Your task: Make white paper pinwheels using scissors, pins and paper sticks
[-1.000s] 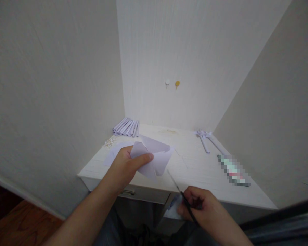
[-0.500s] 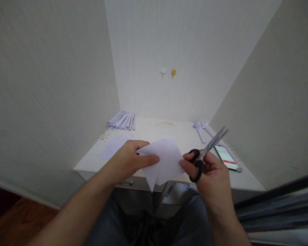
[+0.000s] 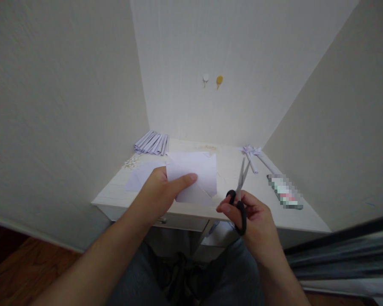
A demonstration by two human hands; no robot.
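My left hand (image 3: 167, 191) grips a white sheet of paper (image 3: 198, 168), its thumb lying across the front face. The sheet curves, with creases near its upper and lower right corners, and is held above the front of the white desk (image 3: 115, 193). To its right, my right hand (image 3: 252, 212) has a pair of scissors (image 3: 239, 195) with black handles, blades pointing up and slightly parted. Thumb and fingers are at the handle loops, and this hand is apart from the paper. More white paper (image 3: 140, 174) lies on the desk behind my left hand.
Rolled paper tubes (image 3: 151, 143) lie in a row at the back left, beside small whitish bits (image 3: 132, 161). At the back right are further paper tubes (image 3: 251, 161) and a phone (image 3: 282, 191). Two hooks (image 3: 219, 80) hang on the back wall. Side walls flank the desk.
My right hand has let go of the paper's right edge and moved slightly left and down with the scissors, which now point more upright. The paper has turned and opened in my left hand.
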